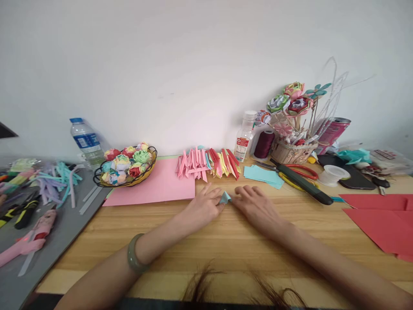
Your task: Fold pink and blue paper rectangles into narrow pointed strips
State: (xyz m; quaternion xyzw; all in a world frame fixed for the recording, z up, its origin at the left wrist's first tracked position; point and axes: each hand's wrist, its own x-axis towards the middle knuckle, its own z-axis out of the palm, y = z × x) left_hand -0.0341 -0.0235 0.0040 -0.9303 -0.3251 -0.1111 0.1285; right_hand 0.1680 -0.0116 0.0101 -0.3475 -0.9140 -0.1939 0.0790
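A small folded piece of light blue paper (pixel 225 198) lies between my two hands above the wooden table. My left hand (pixel 206 202) pinches its left side between thumb and fingers. Touching the right edge of the paper are the fingertips of my right hand (pixel 253 204), whose other fingers are bent and slightly apart near the tabletop. Behind my hands is a row of folded pink, red and yellow paper pieces (pixel 193 163). Flat light blue paper strips (pixel 263 175) lie to the right of that row.
Pink sheets (pixel 155 183) and a basket of paper flowers (pixel 148 170) are at the left. A water bottle (pixel 85 142), glue gun (pixel 40 228) and pliers (pixel 27 211) stand or lie farther left. At right are scissors (pixel 290 178), thread (pixel 264 145) and red paper (pixel 380 224).
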